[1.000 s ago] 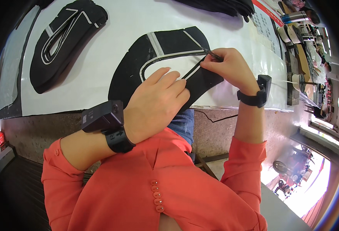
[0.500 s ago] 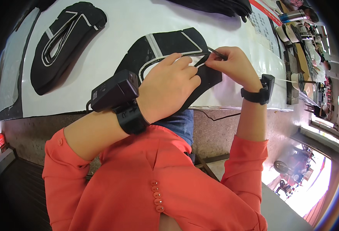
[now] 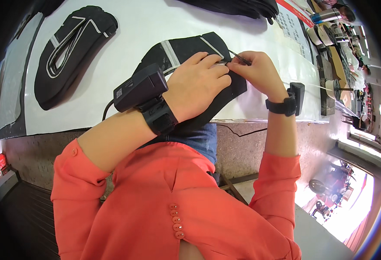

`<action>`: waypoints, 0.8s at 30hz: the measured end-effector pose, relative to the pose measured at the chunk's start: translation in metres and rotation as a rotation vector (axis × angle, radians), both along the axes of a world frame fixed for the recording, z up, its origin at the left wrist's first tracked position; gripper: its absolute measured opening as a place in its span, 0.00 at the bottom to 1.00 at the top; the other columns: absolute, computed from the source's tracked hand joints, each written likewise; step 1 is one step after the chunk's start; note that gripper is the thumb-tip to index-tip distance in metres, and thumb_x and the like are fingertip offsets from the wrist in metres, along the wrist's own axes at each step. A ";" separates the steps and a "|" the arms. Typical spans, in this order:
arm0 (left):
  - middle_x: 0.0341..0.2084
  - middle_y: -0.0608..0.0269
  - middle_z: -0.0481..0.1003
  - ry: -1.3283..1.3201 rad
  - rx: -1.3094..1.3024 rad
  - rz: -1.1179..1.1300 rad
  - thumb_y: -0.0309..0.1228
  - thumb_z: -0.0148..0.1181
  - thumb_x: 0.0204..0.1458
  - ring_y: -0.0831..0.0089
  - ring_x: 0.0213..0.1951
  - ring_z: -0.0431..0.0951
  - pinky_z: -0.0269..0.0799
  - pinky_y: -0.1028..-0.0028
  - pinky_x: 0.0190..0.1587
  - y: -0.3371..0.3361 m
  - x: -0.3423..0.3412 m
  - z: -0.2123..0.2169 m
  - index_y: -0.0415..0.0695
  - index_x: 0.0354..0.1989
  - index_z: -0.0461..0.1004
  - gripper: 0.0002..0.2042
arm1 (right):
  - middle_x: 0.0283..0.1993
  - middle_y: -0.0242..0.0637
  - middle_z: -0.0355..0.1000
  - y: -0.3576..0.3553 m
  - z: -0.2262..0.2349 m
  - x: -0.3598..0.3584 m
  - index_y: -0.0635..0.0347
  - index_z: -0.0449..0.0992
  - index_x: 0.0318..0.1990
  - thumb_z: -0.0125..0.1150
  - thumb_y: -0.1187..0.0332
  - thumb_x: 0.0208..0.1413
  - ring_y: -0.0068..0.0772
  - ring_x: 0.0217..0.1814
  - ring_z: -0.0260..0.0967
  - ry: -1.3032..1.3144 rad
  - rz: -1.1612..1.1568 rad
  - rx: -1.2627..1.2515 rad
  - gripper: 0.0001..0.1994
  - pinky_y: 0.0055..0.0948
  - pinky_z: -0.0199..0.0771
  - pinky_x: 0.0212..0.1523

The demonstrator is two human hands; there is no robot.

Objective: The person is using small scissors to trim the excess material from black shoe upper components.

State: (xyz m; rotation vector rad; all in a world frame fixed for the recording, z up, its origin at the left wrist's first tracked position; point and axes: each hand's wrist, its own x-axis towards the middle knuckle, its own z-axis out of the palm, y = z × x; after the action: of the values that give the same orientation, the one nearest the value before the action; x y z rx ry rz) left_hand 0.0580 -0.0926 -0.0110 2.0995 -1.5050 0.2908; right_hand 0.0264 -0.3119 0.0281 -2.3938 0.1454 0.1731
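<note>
In front of me on the white tabletop lies a stack of black fabric pieces [image 3: 194, 44] with pale strips along their edges. My left hand [image 3: 201, 84] rests palm down across it, fingers spread and slightly bent, hiding its middle. At the stack's right side, my right hand [image 3: 255, 71] pinches a slim dark pointed tool [image 3: 240, 58], whose kind I cannot make out. Its fingertips meet the fabric close to my left fingers. Farther left sits another black fabric stack [image 3: 69, 58] with pale strips outlining a long narrow opening.
More dark fabric [image 3: 242, 8] is piled at the table's far edge. Spools [image 3: 330, 89] stand along the right side, with a thread running from one. A metal flask [image 3: 327, 16] lies at the far right. Clear sheeting [image 3: 15, 73] covers the left end.
My left hand has slid slightly right and away from me, covering more of the pale strip. My right hand has shifted a little left, still pinching the tool.
</note>
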 end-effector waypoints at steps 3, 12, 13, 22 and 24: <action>0.53 0.61 0.77 -0.005 -0.028 0.009 0.24 0.63 0.49 0.57 0.61 0.72 0.66 0.58 0.65 -0.001 -0.001 -0.004 0.44 0.41 0.76 0.10 | 0.32 0.42 0.79 -0.007 -0.009 -0.019 0.66 0.83 0.37 0.69 0.67 0.55 0.34 0.33 0.76 -0.189 0.041 0.014 0.10 0.31 0.74 0.37; 0.53 0.62 0.77 0.073 -0.030 -0.034 0.23 0.63 0.49 0.57 0.60 0.72 0.67 0.59 0.64 0.001 0.007 -0.001 0.44 0.42 0.76 0.11 | 0.36 0.35 0.77 0.005 0.008 -0.072 0.54 0.83 0.39 0.68 0.75 0.50 0.42 0.33 0.77 -0.336 -0.015 -0.347 0.09 0.34 0.76 0.33; 0.53 0.62 0.77 0.083 -0.019 -0.034 0.23 0.63 0.49 0.57 0.60 0.72 0.67 0.59 0.64 0.000 0.007 -0.001 0.43 0.42 0.76 0.10 | 0.35 0.35 0.76 0.013 0.009 -0.076 0.53 0.83 0.39 0.67 0.75 0.49 0.42 0.33 0.77 -0.351 0.020 -0.398 0.09 0.35 0.76 0.33; 0.52 0.63 0.76 0.074 -0.016 -0.059 0.23 0.64 0.46 0.58 0.59 0.72 0.67 0.60 0.64 -0.003 0.007 -0.002 0.46 0.48 0.78 0.18 | 0.38 0.33 0.75 0.038 0.014 -0.091 0.54 0.84 0.45 0.65 0.76 0.47 0.37 0.37 0.77 -0.363 0.212 -0.714 0.15 0.33 0.78 0.45; 0.51 0.63 0.76 0.049 -0.044 -0.037 0.22 0.64 0.46 0.58 0.59 0.72 0.67 0.59 0.64 -0.005 0.004 -0.006 0.47 0.49 0.78 0.19 | 0.40 0.34 0.76 0.036 0.016 -0.094 0.54 0.83 0.45 0.67 0.75 0.47 0.37 0.38 0.77 -0.391 0.188 -0.666 0.15 0.34 0.78 0.44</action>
State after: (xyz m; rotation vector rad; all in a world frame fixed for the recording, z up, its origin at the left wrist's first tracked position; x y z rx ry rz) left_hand 0.0616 -0.0977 -0.0172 2.0276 -1.4945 0.2542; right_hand -0.0674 -0.2763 0.0436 -3.0453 -0.2454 -0.3075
